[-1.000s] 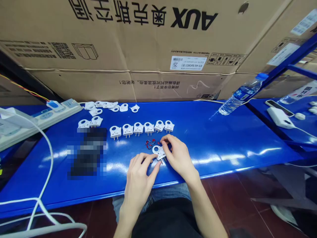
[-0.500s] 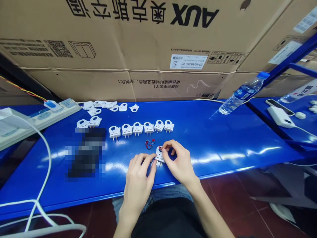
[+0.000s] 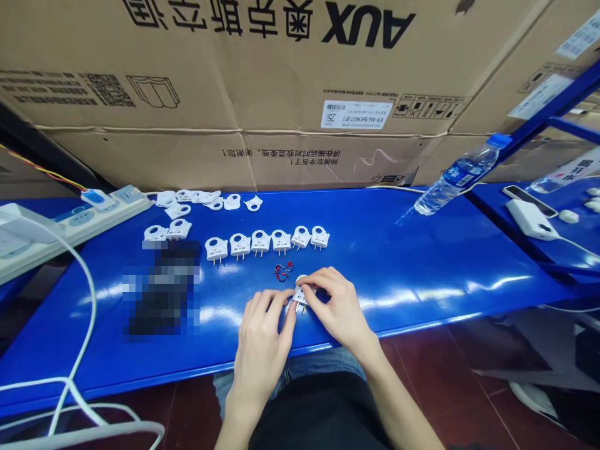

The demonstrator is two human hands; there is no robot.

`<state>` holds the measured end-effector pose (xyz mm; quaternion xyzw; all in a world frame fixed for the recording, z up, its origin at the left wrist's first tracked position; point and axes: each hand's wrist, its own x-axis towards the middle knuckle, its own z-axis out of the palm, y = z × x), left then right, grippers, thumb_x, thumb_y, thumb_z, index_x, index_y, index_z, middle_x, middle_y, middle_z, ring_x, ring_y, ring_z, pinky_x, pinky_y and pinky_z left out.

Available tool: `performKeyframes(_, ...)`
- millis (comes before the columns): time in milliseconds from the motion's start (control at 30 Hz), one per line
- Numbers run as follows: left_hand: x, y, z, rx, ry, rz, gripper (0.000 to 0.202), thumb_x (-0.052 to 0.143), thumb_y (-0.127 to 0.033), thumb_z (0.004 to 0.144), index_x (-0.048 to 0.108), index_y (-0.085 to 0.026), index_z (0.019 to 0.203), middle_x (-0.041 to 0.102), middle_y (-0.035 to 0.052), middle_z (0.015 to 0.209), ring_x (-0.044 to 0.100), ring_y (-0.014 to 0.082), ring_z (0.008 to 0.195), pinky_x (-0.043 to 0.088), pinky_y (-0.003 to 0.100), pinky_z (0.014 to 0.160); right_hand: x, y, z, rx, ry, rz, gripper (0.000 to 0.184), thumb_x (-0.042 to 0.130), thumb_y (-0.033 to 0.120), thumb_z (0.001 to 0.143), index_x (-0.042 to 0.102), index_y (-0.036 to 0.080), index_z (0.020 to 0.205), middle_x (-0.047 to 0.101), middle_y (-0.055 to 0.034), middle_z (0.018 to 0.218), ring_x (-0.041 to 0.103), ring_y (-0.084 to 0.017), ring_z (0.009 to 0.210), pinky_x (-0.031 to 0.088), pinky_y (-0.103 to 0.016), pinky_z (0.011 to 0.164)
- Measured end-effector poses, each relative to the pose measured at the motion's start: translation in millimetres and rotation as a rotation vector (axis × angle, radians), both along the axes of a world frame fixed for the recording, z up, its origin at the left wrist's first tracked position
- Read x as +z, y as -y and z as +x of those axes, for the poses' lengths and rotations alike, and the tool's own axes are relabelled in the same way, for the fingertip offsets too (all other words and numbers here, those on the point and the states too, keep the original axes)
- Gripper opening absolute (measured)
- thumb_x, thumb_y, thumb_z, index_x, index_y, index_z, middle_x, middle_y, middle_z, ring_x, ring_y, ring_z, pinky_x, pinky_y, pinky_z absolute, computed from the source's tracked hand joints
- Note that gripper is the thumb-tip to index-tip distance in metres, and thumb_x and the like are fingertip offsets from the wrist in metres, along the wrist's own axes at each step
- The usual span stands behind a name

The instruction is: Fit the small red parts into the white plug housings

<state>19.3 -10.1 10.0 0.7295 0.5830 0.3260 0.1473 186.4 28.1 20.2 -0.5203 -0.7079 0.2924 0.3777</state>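
Both my hands meet over a small white plug part (image 3: 299, 294) with metal pins, just above the blue table (image 3: 422, 262). My left hand (image 3: 262, 347) pinches its lower left side with fingertips together. My right hand (image 3: 335, 306) curls over its top, fingers pressed on it. A little heap of small red pieces (image 3: 282, 270) lies just behind. Farther back stands a row of several white plug parts (image 3: 267, 242), pins toward me.
More white plug shells (image 3: 206, 201) lie at the back left beside a power strip (image 3: 75, 220) with white cables (image 3: 79, 350). A blurred dark patch (image 3: 162, 290) sits left of my hands. A tilted water bottle (image 3: 457, 177) leans right. Big cardboard boxes (image 3: 262, 87) wall the back.
The plug part has been turned from lying flat to nearly on edge between my fingers. My right hand has closed lower over its top; my left hand has barely shifted.
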Motion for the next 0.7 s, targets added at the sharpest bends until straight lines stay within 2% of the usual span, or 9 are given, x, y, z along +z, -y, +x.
performKeyframes(200,-1.7,0.4,-0.5,0.015,0.005,0.018,0.016,0.052,-0.032,0.105,0.062,-0.025,0.115,0.068,0.0032,0.097,0.065,0.0227,0.092,0.052,0.041,0.086,-0.4,-0.4,-0.1,0.007,0.022,-0.014,0.017,0.063,0.023,0.101,0.078,0.026,0.106,0.077,-0.0033,0.1,0.067,-0.022,0.096,0.054,-0.037,0.089)
performKeyframes(333,-3.0,0.2,-0.9,0.019,0.0,0.021,0.018,0.054,-0.033,0.105,0.062,-0.025,0.118,0.067,0.0031,0.097,0.065,0.0226,0.092,0.052,0.04,0.086,0.0,-0.2,0.7,-0.03,-0.006,-0.041,0.022,0.056,0.024,0.103,0.075,0.026,0.114,0.076,-0.0039,0.104,0.067,-0.02,0.094,0.055,-0.035,0.086)
performKeyframes(567,-2.5,-0.6,-1.0,-0.003,-0.047,0.019,0.033,0.052,-0.034,0.105,0.058,-0.027,0.137,0.069,0.0057,0.109,0.066,0.0244,0.1,0.053,0.044,0.092,-1.4,0.7,2.1,-0.027,-0.028,-0.034,0.024,0.051,0.024,0.104,0.071,0.025,0.118,0.074,-0.0059,0.109,0.068,-0.021,0.098,0.055,-0.036,0.09)
performKeyframes(700,-2.5,-0.6,-1.3,-0.004,-0.053,0.02,0.027,0.052,-0.032,0.105,0.062,-0.027,0.13,0.069,0.0065,0.113,0.065,0.0253,0.104,0.053,0.044,0.092,0.4,1.7,1.4,-0.002,-0.002,-0.004,0.025,0.051,0.022,0.103,0.07,0.024,0.119,0.074,-0.0059,0.112,0.067,-0.022,0.099,0.055,-0.039,0.091)
